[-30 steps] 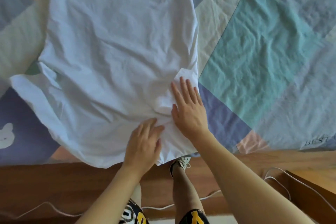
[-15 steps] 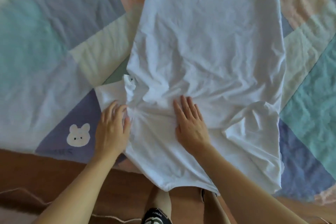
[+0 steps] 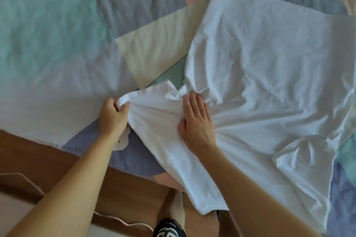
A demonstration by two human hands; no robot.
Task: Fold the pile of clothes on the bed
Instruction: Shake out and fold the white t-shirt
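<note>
While the white T-shirt [image 3: 260, 67] is lying spread and rumpled across the patchwork bed cover [image 3: 57, 34], with its near corner hanging over the wooden bed frame [image 3: 63, 161], the head view, the only one supplied, is showing the person working on one sleeve. The left hand [image 3: 112, 116] is curling its fingers and thumb round the end of the left-side sleeve [image 3: 154, 106] and is drawing it outward, so that the cloth is running taut in fine pleats between the two hands. The right hand [image 3: 196, 123] is lying flat with straight fingers held close together, pressing the shirt down at the root of that sleeve and pinning it to the bed. The opposite sleeve [image 3: 306, 152] is lying bunched near the right edge of the garment, untouched by either hand. As a judgement of progress, the task is standing at an early stage: the shirt is being flattened and squared, no fold is yet showing in it, and creases are crossing the body. No pile of further clothes and no folded stack is appearing within this view, so what remains beyond this garment cannot be told. A pale cable [image 3: 119, 221] is trailing on the floor below.
</note>
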